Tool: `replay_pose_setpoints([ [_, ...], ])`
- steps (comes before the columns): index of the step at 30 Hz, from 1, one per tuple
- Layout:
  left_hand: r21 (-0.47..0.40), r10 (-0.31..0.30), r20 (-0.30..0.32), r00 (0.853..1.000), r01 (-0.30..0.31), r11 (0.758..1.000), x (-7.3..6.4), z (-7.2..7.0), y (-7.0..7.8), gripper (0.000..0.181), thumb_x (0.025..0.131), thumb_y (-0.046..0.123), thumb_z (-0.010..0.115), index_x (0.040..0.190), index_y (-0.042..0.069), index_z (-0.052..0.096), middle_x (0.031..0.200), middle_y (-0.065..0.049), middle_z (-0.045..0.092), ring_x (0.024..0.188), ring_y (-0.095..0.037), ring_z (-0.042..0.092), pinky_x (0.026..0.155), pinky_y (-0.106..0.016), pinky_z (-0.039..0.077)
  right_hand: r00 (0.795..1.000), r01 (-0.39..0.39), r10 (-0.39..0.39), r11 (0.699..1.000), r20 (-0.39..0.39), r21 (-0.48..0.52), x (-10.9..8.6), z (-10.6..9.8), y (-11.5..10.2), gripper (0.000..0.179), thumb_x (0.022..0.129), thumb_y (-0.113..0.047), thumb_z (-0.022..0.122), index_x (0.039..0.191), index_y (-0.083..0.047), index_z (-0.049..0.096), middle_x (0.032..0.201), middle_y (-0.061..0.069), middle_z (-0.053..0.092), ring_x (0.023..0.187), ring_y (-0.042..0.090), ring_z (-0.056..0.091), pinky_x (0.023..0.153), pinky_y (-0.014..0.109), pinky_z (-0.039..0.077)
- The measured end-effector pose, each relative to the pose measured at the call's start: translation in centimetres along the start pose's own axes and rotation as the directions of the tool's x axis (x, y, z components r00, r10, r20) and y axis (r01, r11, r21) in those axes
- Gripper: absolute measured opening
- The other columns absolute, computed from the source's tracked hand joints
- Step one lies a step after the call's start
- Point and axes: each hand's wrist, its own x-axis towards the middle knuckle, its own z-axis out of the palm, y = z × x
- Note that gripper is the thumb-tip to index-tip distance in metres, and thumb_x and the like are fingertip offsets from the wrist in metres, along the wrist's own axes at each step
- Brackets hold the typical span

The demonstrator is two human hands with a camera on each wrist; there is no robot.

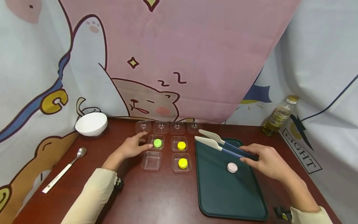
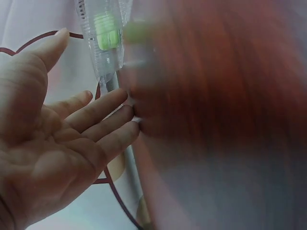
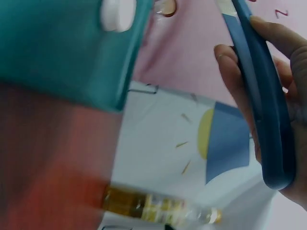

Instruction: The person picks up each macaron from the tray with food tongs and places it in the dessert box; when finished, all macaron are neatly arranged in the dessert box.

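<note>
My right hand (image 1: 265, 160) grips a pair of tongs (image 3: 264, 105) with blue handles. Their cream tips point left, spread apart, above the upper left part of a dark green tray (image 1: 232, 199). Below the handles a pale pink macaron (image 1: 232, 167) lies on the tray. My left hand (image 1: 132, 147) has its fingers spread beside a transparent container (image 1: 161, 137) with a green macaron (image 1: 157, 143) inside; the thumb tip is right at its rim. Two yellow macarons (image 1: 181, 145) sit in separate containers to the right. Another container (image 1: 151, 161) stands in front of the green one's.
Transparent domed lids (image 1: 160, 127) stand in a row at the table's back edge. A white bowl (image 1: 91, 123) and a spoon (image 1: 64, 171) are at the left. An oil bottle (image 1: 278, 116) stands in the back right corner, near the hanging printed cloth (image 1: 201, 62).
</note>
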Motion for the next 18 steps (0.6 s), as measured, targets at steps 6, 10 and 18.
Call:
replay_pose_setpoints([
  [6, 0.041, 0.050, 0.049, 0.998, -0.052, 0.998, -1.6, -0.5, 0.3, 0.075, 0.095, 0.053, 0.064, 0.147, 0.001, 0.047, 0.133, -0.024, 0.065, 0.127, -0.040, 0.061, 0.106, -0.055, 0.048, 0.999, -0.049, 0.049, 0.999, 0.007, 0.012, -2.7, 0.1, 0.9, 0.035, 0.084, -0.030, 0.083, 0.116, -0.018, 0.075, 0.101, -0.006, 0.074, 0.075, -0.004, 0.055, 0.059, 0.022, 0.048],
  [10, 0.088, 0.072, 0.096, 0.993, -0.081, 0.993, -2.7, -0.8, 0.3, 0.077, 0.096, 0.054, 0.063, 0.146, -0.003, 0.050, 0.134, -0.022, 0.065, 0.130, -0.039, 0.059, 0.108, -0.055, 0.047, 0.996, -0.090, 0.090, 0.996, 0.014, 0.000, -4.4, 0.0, 1.3, 0.034, 0.084, -0.032, 0.083, 0.115, -0.020, 0.076, 0.101, -0.007, 0.074, 0.078, -0.004, 0.058, 0.059, 0.022, 0.049],
  [18, 0.104, 0.099, 0.150, 0.984, -0.115, 0.988, -4.4, -1.0, 0.0, 0.088, 0.087, 0.056, 0.073, 0.149, 0.000, 0.047, 0.137, -0.019, 0.065, 0.133, -0.036, 0.057, 0.109, -0.054, 0.046, 0.983, -0.182, 0.182, 0.983, 0.013, -0.028, -7.7, -0.1, 2.2, 0.034, 0.082, -0.035, 0.085, 0.112, -0.022, 0.076, 0.099, -0.008, 0.074, 0.075, -0.008, 0.055, 0.056, 0.021, 0.046],
])
